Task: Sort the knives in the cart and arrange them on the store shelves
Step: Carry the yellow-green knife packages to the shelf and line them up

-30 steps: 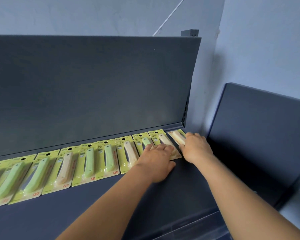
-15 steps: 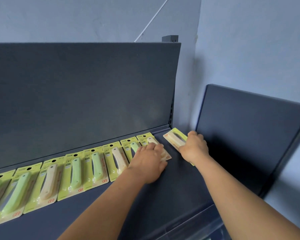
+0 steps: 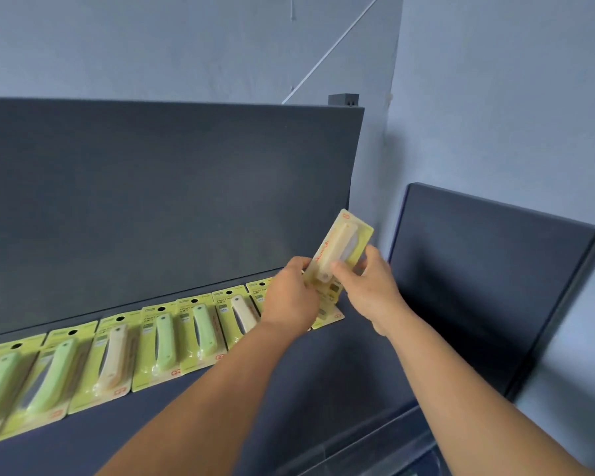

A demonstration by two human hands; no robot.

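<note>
A cream-handled knife in a yellow-green blister pack (image 3: pixel 340 249) is held up in the air above the right end of the shelf, tilted, its far end pointing up and right. My right hand (image 3: pixel 368 290) grips its lower right side and my left hand (image 3: pixel 291 297) holds its lower left edge. Below them a row of several packaged knives (image 3: pixel 158 341), green and cream handled, lies side by side on the dark shelf (image 3: pixel 289 389) against the back panel. The packs at the right end of the row are partly hidden by my hands.
The dark back panel (image 3: pixel 172 201) rises behind the row. A second dark shelf panel (image 3: pixel 488 276) stands to the right, by the grey wall corner (image 3: pixel 392 132). The shelf's front lip (image 3: pixel 375 444) runs along the lower right.
The rightmost cream knife pack has been lifted off the shelf into the air. My left hand left the row and now holds the pack together with my right hand.
</note>
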